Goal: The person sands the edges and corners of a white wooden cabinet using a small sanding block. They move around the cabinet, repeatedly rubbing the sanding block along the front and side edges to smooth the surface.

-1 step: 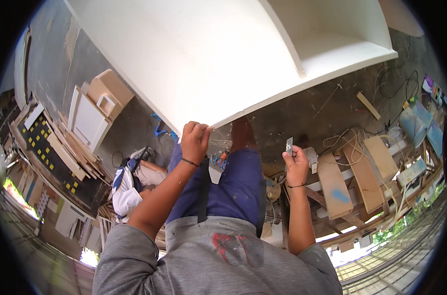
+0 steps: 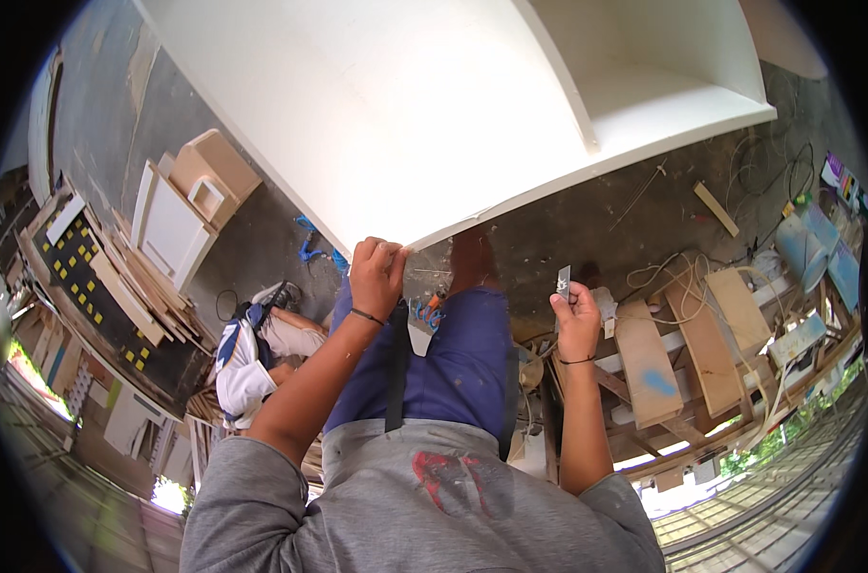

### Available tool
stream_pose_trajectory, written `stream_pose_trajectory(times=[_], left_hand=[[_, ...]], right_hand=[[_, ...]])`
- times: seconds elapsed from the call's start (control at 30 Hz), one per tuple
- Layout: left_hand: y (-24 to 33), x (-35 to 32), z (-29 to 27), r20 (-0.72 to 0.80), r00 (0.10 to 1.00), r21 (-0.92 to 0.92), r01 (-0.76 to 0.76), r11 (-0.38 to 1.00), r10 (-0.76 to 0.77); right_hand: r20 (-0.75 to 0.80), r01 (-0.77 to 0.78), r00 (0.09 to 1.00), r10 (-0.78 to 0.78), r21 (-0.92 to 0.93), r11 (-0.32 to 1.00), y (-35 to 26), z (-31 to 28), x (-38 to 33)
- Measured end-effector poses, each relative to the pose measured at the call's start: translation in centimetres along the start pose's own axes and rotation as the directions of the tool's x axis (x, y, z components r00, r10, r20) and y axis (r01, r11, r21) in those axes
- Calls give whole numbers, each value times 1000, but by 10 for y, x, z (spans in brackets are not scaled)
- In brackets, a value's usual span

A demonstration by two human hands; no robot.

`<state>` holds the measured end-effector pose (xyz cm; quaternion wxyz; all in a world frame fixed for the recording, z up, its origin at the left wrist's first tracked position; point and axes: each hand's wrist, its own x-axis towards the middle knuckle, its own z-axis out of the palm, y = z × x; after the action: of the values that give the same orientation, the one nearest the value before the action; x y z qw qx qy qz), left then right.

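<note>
A large white cabinet with an open compartment at its right fills the top of the view. At its near corner my left hand is closed, thumb and fingers pinching the front edge. Right of that hand, the white edging looks slightly wavy, as if lifted from the board. Out to the right, apart from the cabinet, my right hand grips a small flat metal blade between thumb and fingers. White residue shows on the blade, which points upward.
Another person in a white top is low down at the left, near stacked boards and a small white-and-wood cabinet. Wooden planks and loose cables lie at the right. Blue straps or cord rest on the floor.
The white edging just right of my left hand bulges a little more. Both hands keep nearly the same place and grip.
</note>
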<state>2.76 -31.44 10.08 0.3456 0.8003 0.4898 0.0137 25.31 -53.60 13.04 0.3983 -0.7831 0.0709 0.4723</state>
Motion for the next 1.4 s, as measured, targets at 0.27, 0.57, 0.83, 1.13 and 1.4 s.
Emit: stream_pose_trajectory(times=[0.27, 0.57, 0.83, 1.13, 1.4], left_hand=[[-10, -15, -1, -86, 996, -68, 16, 998, -22], [-28, -8, -10, 2, 999, -203, 35, 979, -35], [-55, -44, -43, 98, 994, -64, -48, 997, 54], [-68, -47, -59, 135, 990, -166, -7, 986, 29], [-100, -53, -60, 104, 992, -160, 82, 984, -65]], right_hand=[[64, 29, 998, -26, -47, 998, -28, 28, 3], [109, 76, 992, -68, -69, 995, -41, 69, -13], [121, 125, 986, -112, -106, 986, -53, 101, -19], [56, 124, 991, -119, -109, 986, -57, 118, -25], [87, 150, 986, -140, -110, 983, -62, 126, -42]])
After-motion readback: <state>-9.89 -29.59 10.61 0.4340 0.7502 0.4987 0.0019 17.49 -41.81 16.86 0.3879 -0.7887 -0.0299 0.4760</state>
